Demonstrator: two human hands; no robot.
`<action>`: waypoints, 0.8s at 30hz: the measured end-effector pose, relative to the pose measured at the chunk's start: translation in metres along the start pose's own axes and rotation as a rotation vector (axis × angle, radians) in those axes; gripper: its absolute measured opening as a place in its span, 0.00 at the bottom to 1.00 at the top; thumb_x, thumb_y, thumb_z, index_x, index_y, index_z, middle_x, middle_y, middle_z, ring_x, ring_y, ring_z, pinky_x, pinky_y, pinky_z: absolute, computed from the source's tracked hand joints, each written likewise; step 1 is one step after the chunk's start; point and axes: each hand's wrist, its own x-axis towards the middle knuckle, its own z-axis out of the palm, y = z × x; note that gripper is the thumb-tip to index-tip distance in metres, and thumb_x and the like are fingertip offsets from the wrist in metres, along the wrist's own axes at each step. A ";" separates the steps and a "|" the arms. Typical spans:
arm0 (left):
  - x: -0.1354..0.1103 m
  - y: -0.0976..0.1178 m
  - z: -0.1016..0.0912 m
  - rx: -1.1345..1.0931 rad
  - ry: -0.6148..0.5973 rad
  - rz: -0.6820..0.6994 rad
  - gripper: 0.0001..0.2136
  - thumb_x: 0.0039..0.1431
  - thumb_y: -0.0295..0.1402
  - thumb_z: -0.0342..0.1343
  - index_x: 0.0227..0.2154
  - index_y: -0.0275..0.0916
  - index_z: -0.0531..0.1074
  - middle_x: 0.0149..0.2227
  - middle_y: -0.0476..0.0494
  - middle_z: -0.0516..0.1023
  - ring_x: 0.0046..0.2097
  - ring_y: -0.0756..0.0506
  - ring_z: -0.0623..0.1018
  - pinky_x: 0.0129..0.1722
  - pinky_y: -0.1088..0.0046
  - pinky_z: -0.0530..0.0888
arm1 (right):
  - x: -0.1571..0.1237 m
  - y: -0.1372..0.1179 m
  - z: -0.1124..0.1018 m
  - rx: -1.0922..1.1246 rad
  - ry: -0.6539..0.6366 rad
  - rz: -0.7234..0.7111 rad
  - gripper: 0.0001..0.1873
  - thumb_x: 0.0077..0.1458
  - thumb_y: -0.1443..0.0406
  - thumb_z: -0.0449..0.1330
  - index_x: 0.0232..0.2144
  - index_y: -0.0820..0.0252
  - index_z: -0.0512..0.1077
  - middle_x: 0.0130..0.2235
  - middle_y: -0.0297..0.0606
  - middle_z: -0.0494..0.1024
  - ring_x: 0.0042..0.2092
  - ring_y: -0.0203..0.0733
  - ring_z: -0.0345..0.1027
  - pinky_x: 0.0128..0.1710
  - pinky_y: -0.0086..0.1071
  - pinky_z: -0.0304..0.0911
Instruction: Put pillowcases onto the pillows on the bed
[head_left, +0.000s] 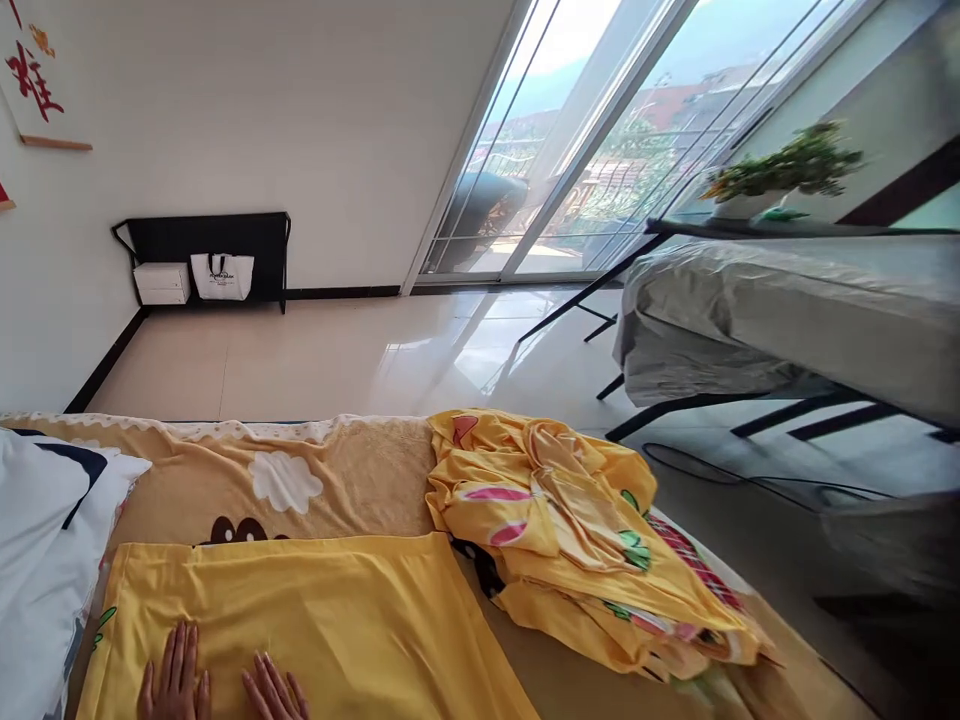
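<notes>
you're pressing both hands flat, fingers spread, on the smooth yellow fabric sheet (315,620) lying on the bed w/ tan cloud-print blanket (352,470). left hand (174,685) & right hand (274,692) are resting side by side near the bottom edge. a crumpled yellow fruit-print cloth (577,530) is sitting just right of the sheet.

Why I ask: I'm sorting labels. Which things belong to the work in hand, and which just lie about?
In hand: left hand and right hand, flat on the spread yellow cloth; crumpled yellow heap beside it.
Lying about: white bedding, tote bag, white box, potted plant.
</notes>
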 end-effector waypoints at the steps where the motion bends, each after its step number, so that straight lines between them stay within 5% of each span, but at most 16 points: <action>1: -0.002 -0.001 -0.004 0.003 -0.025 0.022 0.34 0.62 0.35 0.46 0.69 0.52 0.40 0.64 0.41 0.66 0.61 0.39 0.71 0.64 0.48 0.53 | 0.007 0.006 -0.006 0.044 -0.087 -0.079 0.40 0.63 0.53 0.54 0.68 0.40 0.34 0.66 0.35 0.58 0.63 0.47 0.63 0.58 0.42 0.64; 3: -0.001 0.002 -0.017 0.010 -0.089 0.037 0.35 0.62 0.34 0.47 0.69 0.50 0.40 0.65 0.42 0.65 0.63 0.40 0.68 0.64 0.50 0.53 | 0.024 0.016 -0.025 0.117 -0.208 -0.087 0.40 0.63 0.54 0.54 0.69 0.43 0.36 0.70 0.35 0.46 0.69 0.48 0.48 0.66 0.48 0.51; 8: 0.010 0.012 -0.041 0.036 -0.132 0.033 0.34 0.63 0.33 0.48 0.69 0.48 0.41 0.65 0.41 0.64 0.64 0.41 0.66 0.66 0.53 0.50 | 0.060 0.076 -0.072 0.055 -0.207 0.126 0.30 0.67 0.54 0.44 0.69 0.46 0.45 0.70 0.36 0.48 0.71 0.45 0.41 0.69 0.52 0.41; 13: 0.006 0.012 -0.041 0.023 -0.141 0.024 0.33 0.63 0.33 0.48 0.69 0.47 0.45 0.66 0.42 0.63 0.65 0.41 0.64 0.67 0.53 0.48 | 0.008 0.196 -0.129 -0.179 -0.054 0.551 0.33 0.66 0.50 0.40 0.69 0.55 0.49 0.71 0.39 0.48 0.72 0.44 0.37 0.69 0.50 0.37; 16: 0.004 0.011 -0.039 0.011 -0.177 -0.002 0.31 0.63 0.34 0.47 0.68 0.47 0.49 0.67 0.43 0.62 0.66 0.41 0.62 0.67 0.54 0.47 | -0.034 0.235 -0.159 -0.228 0.021 0.865 0.37 0.66 0.49 0.34 0.69 0.62 0.49 0.71 0.44 0.49 0.71 0.47 0.38 0.68 0.50 0.41; 19: 0.003 0.012 -0.039 0.016 -0.211 -0.039 0.28 0.64 0.35 0.46 0.67 0.47 0.52 0.67 0.44 0.61 0.66 0.41 0.62 0.68 0.53 0.47 | -0.061 0.212 -0.154 -0.270 0.097 0.930 0.38 0.66 0.50 0.30 0.68 0.68 0.51 0.70 0.51 0.50 0.71 0.49 0.39 0.67 0.50 0.41; 24: 0.003 0.012 -0.038 0.014 -0.173 -0.011 0.28 0.64 0.34 0.46 0.67 0.45 0.52 0.67 0.43 0.62 0.66 0.41 0.63 0.67 0.52 0.47 | -0.120 0.120 -0.095 -0.160 -0.147 0.575 0.32 0.66 0.52 0.38 0.68 0.54 0.53 0.70 0.38 0.53 0.70 0.45 0.44 0.67 0.46 0.45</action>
